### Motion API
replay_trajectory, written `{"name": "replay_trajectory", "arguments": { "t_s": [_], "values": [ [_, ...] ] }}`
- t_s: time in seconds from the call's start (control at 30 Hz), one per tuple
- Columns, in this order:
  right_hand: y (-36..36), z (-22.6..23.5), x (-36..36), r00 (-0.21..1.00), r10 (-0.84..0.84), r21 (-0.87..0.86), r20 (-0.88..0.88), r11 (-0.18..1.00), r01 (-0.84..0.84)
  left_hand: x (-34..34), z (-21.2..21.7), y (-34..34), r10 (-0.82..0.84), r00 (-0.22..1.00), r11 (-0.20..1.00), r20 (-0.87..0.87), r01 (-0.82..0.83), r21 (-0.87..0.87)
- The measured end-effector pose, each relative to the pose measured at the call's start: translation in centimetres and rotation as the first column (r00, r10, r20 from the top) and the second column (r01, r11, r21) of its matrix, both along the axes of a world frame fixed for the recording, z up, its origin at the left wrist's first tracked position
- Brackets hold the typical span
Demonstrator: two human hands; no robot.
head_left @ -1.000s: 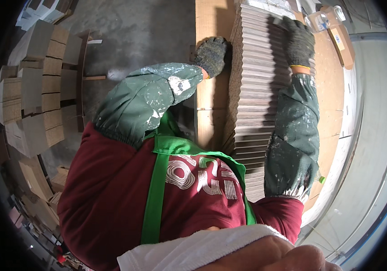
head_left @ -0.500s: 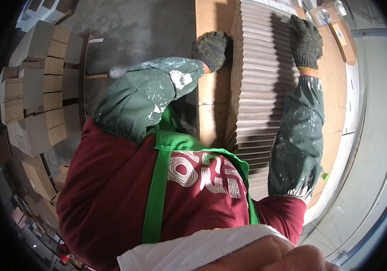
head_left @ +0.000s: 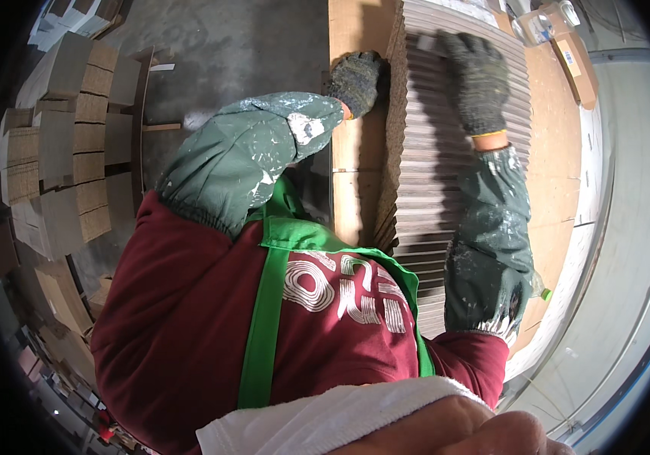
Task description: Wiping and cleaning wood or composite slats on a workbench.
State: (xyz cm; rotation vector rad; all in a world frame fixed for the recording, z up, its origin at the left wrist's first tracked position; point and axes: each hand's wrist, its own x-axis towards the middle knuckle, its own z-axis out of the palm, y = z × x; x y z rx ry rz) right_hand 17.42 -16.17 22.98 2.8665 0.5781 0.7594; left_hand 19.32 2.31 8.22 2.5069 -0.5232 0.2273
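The gloved left hand (head_left: 355, 80) presses curled fingers against the side of a tall stack of brown corrugated cardboard sheets (head_left: 423, 189); the gloved right hand (head_left: 476, 83) lies flat on top, fingers together.

long brown cardboard box (head_left: 577, 64) with a small blue-and-white label at upper right; clear plastic packet (head_left: 541, 23) just beside its far end.

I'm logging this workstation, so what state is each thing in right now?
Left hand: gloved, pressed against the side of the cardboard stack.
Right hand: gloved, lying flat on top of the stack.
Cardboard stack: sheets packed on edge in a row.
Plastic bottle: lying on its side.
Cardboard piles: stacked on the floor.
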Motion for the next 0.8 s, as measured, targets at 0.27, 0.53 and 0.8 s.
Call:
{"name": "replay_trajectory", "arguments": {
  "t_s": [0.27,0.53,0.8],
  "values": [
    [-4.3,-0.7,1.6,0.994,-0.093,0.002,-0.056,0.996,0.093,0.0,-0.3,1.2,-0.019,1.0,0.999,0.02,0.018,0.047],
    [1.8,-0.1,2.1,0.993,0.09,-0.039,-0.077,0.995,-0.093,-0.4,0.8,0.8,0.0,0.997,1.0,0.074,-0.002,0.023],
    [1.0,-0.3,3.0,0.997,0.06,-0.018,-0.037,0.998,-0.061,-0.2,0.3,0.1,0.014,0.999,1.0,0.051,-0.015,0.019]
  ]
}}
